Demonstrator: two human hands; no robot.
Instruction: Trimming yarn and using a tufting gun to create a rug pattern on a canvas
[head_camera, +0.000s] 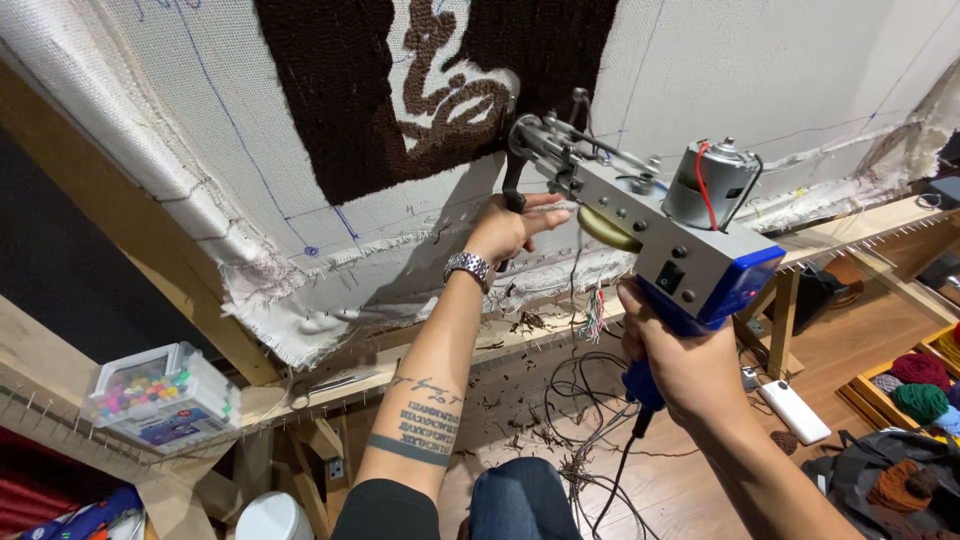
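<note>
While the head camera looks down and tilted, a clear plastic box (160, 395) of coloured beads sits at far left on the wooden frame (120, 215). White backing cloth (200, 120) is stretched on that frame, its frayed lower edge hanging loose; a dark brown tufted patch (330, 90) with a pale curled figure fills its upper middle. Left hand (510, 228), wristwatch (468, 267) on the wrist, is closed around the black front grip of the tufting gun (650, 215), just below the gun's nose, which touches the cloth at the patch's edge. Right hand (680, 365) is wrapped tight around the blue rear handle, a black cable running down from it. Yarn scraps litter the floor beneath. Yarn balls (920, 385), red and green, lie in a wooden tray at far right.
</note>
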